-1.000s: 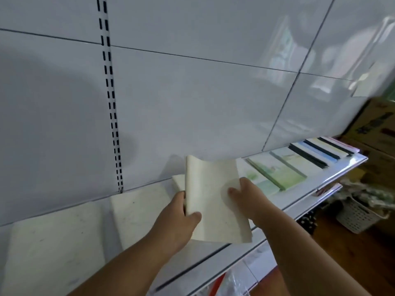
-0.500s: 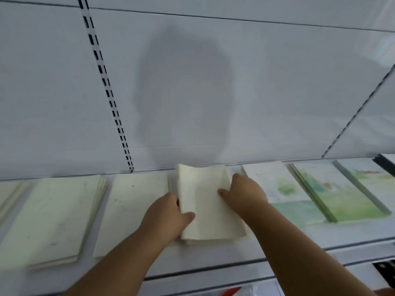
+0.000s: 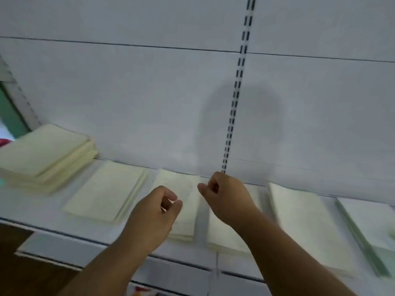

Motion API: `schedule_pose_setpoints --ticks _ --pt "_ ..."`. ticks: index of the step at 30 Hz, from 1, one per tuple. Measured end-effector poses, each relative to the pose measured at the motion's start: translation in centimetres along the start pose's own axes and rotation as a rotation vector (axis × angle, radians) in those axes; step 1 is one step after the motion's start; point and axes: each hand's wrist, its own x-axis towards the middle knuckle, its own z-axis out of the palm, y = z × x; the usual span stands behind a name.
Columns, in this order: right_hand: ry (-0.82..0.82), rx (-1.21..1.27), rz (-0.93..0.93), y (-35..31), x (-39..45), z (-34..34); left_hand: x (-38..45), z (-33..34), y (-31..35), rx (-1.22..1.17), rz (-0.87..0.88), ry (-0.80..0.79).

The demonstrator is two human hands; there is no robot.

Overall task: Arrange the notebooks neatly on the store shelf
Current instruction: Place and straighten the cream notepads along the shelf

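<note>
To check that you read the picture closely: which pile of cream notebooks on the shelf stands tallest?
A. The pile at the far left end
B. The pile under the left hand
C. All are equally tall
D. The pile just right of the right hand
A: the far-left pile shows several thick layers at its edge, while the piles under the left hand and beside the right hand lie low and thin.

White back panel (image 3: 128, 99) w/ slotted upright (image 3: 235, 97); dark floor (image 3: 32, 274).
</note>
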Motion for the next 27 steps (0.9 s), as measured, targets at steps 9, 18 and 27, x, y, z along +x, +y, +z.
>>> schedule_pose_setpoints --ticks 9,18,27 --pt "-0.197 0.426 -0.023 -22.4 1.8 14.4 0.4 -23.0 -12.9 0.065 -0.025 0.316" --pt "-0.267 0.309 -0.006 -31.8 9.1 22.7 3.5 -31.3 -19.2 0.078 -0.108 0.386" --pt "-0.121 0.081 0.22 -36.6 13.9 30.1 8.6 -40.8 -24.5 0.059 0.1 0.448"
